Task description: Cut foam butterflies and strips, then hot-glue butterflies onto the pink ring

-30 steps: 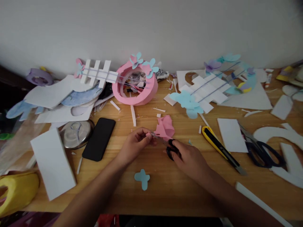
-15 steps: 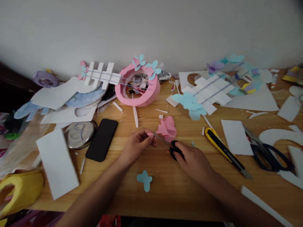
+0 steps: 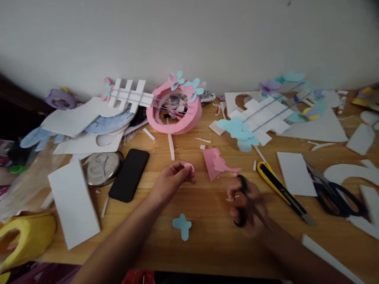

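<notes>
My left hand pinches a small rounded pink paper piece between thumb and fingers. My right hand, smeared by motion, has small black-handled scissors hooked on its fingers, with the blades turned back toward my wrist. Between and beyond my hands lies a cut pink paper scrap with a thin tail stretching right. Nearer me, a blue paper cutout with rounded lobes lies flat on the wooden table.
A black phone and a round metal tin lie left. A yellow utility knife with bared blade and larger scissors lie right. Behind stand a pink ring with paper flowers and white foam pieces.
My right hand has drawn the scissors away to the right and flipped them back. The pink scrap now lies spread out differently. My left hand keeps its pinch.
</notes>
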A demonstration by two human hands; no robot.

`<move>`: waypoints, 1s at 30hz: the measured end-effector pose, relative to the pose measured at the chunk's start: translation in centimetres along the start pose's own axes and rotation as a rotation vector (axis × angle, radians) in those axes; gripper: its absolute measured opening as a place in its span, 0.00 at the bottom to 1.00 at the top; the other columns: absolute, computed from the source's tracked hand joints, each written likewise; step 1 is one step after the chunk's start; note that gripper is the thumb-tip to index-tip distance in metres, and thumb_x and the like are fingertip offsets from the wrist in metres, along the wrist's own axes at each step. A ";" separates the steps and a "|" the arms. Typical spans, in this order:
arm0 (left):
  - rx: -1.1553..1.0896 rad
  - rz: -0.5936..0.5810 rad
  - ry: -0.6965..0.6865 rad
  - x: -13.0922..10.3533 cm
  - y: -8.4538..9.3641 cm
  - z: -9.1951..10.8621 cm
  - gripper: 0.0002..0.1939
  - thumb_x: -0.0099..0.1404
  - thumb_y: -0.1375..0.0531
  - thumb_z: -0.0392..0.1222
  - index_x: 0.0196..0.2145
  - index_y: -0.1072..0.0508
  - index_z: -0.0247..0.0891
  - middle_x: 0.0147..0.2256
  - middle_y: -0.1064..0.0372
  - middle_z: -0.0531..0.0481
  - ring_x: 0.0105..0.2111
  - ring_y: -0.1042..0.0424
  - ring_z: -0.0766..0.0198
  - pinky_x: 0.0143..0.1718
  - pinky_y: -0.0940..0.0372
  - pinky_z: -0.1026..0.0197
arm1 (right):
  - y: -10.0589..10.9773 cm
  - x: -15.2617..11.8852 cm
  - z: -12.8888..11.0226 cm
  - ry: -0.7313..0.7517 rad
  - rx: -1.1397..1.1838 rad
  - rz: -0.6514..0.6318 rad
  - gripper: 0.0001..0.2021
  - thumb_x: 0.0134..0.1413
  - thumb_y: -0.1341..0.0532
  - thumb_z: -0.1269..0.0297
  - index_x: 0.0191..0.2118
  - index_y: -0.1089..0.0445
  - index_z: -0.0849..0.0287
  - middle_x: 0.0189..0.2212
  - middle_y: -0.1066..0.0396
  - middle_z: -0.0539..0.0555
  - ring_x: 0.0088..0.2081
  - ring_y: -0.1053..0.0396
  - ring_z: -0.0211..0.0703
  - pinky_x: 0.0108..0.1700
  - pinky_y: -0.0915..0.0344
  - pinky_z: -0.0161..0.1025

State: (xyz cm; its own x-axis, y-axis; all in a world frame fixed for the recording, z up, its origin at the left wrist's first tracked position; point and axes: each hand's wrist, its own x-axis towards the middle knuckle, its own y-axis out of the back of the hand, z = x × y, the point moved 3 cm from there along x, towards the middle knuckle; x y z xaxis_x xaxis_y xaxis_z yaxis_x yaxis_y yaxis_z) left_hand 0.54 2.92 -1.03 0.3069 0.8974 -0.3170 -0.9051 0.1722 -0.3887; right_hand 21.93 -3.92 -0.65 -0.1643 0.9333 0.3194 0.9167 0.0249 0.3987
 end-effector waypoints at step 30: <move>-0.199 -0.006 0.055 0.1 -0.2 -1.3 0.09 0.57 0.28 0.42 0.30 0.21 0.35 0.29 0.24 0.51 0.28 0.27 0.70 0.35 0.33 0.68 | -1.5 0.7 1.3 -0.177 -0.637 -0.119 0.08 0.57 0.44 0.65 0.42 0.33 0.56 0.31 0.21 0.54 0.31 0.23 0.50 0.30 0.36 0.40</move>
State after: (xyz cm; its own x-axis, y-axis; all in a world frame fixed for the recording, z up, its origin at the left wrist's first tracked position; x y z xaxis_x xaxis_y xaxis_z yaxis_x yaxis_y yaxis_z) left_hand 1.16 2.44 -2.13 0.3326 0.8721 -0.3590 -0.8288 0.0887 -0.5525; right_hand 20.92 -2.87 -2.11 -0.1391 0.9833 0.1177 0.4932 -0.0343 0.8692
